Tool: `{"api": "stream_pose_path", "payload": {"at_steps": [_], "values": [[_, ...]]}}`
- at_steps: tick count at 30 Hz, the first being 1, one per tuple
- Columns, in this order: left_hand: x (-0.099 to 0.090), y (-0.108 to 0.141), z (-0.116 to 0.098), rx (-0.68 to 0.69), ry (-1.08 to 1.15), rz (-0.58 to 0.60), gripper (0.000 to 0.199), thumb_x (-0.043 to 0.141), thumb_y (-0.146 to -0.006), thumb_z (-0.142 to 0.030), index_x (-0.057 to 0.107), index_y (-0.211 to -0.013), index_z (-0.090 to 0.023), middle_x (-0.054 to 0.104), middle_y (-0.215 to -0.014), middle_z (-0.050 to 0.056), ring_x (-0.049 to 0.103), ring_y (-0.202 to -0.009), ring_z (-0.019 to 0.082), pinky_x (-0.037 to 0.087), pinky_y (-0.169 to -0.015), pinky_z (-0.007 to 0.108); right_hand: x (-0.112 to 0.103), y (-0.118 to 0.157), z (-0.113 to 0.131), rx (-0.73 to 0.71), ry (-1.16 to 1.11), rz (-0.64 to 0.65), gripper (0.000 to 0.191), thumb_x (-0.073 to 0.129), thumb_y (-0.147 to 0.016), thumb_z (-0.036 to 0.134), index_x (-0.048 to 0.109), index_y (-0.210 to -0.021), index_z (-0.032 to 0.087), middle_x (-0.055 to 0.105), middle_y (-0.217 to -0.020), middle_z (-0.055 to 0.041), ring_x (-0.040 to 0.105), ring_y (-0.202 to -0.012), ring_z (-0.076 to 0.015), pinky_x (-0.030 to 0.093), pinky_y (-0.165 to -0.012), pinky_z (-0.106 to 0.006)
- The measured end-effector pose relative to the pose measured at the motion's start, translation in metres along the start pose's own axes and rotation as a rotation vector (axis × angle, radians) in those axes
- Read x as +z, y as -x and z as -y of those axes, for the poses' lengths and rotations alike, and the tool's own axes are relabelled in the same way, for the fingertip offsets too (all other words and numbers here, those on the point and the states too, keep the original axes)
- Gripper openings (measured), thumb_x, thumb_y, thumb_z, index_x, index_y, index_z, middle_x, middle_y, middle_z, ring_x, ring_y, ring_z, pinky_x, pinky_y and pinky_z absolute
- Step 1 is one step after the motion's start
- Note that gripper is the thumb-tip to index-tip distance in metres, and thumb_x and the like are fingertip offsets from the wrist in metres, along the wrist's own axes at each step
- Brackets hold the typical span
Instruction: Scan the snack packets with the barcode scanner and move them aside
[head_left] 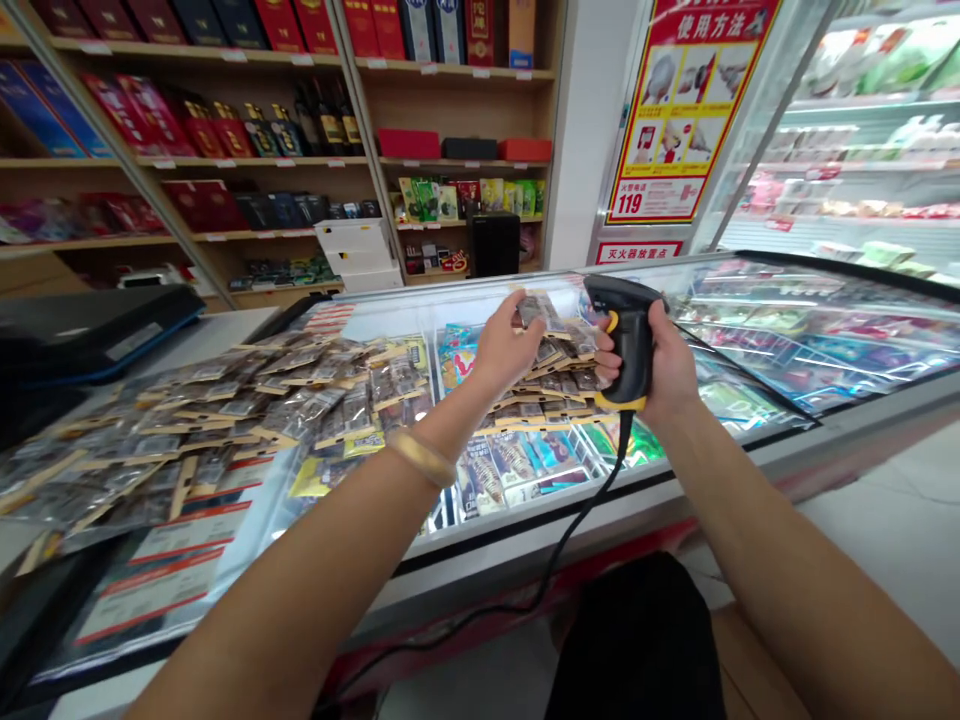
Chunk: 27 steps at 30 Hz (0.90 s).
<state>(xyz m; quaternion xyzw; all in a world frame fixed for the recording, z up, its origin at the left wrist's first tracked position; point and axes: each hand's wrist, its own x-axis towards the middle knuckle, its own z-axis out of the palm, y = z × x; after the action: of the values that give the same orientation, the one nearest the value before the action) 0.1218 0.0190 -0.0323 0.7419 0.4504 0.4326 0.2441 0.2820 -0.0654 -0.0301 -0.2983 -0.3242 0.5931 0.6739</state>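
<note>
My right hand (669,360) is wrapped around the grip of a black and yellow barcode scanner (628,330), its head pointing left and its cable running down. My left hand (510,340) pinches a small clear packet (541,308) with dark contents, held just left of the scanner's head. Beneath both hands lies a pile of similar packets (547,385) with tan edges, on the glass top of a chest freezer. A larger heap of the same packets (300,385) spreads over the glass to the left.
Through the freezer glass (420,545) show colourful ice cream wrappers (510,465). Price label strips (169,570) lie at the left. A black device (112,330) sits on the left counter. Shelves with boxes (409,145) stand behind, and a lit display fridge (862,150) is at the right.
</note>
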Motion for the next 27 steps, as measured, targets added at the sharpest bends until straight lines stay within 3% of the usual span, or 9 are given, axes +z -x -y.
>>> {"api": "stream_pose_path", "payload": {"at_steps": [5,8,13,17,21,27], "values": [[0.022,0.006,-0.011,0.014,-0.463,0.194,0.057,0.057,-0.091,-0.042,0.055,-0.144,-0.02,0.045,-0.153,0.018,0.038,-0.145,0.039,0.033,-0.118,0.053,-0.023,-0.007,-0.005,0.06,-0.082,-0.086,0.053,0.048,-0.093,0.066,0.062,-0.085,0.016,0.054,-0.061,0.0002,0.046,-0.046,-0.0081,0.041,-0.039,-0.018],[0.024,0.012,-0.014,0.027,-0.508,0.216,0.057,0.05,-0.095,-0.044,0.048,-0.149,-0.025,0.037,-0.16,0.016,0.032,-0.149,0.037,0.029,-0.12,0.056,-0.03,-0.009,-0.009,0.08,-0.095,-0.082,0.054,0.051,-0.092,0.067,0.063,-0.085,0.015,0.055,-0.062,-0.0002,0.048,-0.046,-0.0079,0.042,-0.04,-0.018],[0.009,0.021,-0.01,0.077,-0.439,0.142,0.056,0.049,-0.096,-0.043,0.047,-0.149,-0.025,0.041,-0.157,0.017,0.034,-0.149,0.033,0.029,-0.12,0.052,-0.028,-0.007,-0.004,0.037,-0.059,0.02,0.051,0.058,-0.088,0.067,0.063,-0.088,0.016,0.057,-0.065,-0.0006,0.05,-0.048,-0.0093,0.044,-0.041,-0.02],[-0.026,0.03,0.012,0.094,-0.386,0.017,0.049,0.05,-0.095,-0.036,0.055,-0.141,-0.021,0.047,-0.149,0.017,0.042,-0.142,0.031,0.031,-0.118,0.049,-0.002,-0.001,-0.005,-0.023,-0.062,0.063,0.049,0.056,-0.09,0.065,0.064,-0.089,0.017,0.058,-0.065,-0.0003,0.049,-0.048,-0.0092,0.043,-0.042,-0.021],[-0.079,0.041,0.048,0.072,-0.437,-0.107,0.044,0.05,-0.093,-0.03,0.06,-0.134,-0.017,0.056,-0.138,0.018,0.05,-0.133,0.029,0.037,-0.115,0.048,0.043,0.001,-0.025,0.027,-0.054,0.118,0.051,0.053,-0.092,0.066,0.063,-0.089,0.016,0.058,-0.065,-0.0004,0.049,-0.047,-0.0085,0.042,-0.042,-0.02],[-0.165,0.061,0.097,-0.208,-0.651,-0.243,0.044,0.057,-0.088,-0.03,0.063,-0.129,-0.016,0.06,-0.132,0.02,0.053,-0.128,0.036,0.04,-0.11,0.054,0.112,-0.01,-0.081,0.276,-0.005,0.228,0.05,0.053,-0.092,0.066,0.061,-0.089,0.017,0.058,-0.061,0.0011,0.049,-0.043,-0.0088,0.041,-0.04,-0.02]]}}
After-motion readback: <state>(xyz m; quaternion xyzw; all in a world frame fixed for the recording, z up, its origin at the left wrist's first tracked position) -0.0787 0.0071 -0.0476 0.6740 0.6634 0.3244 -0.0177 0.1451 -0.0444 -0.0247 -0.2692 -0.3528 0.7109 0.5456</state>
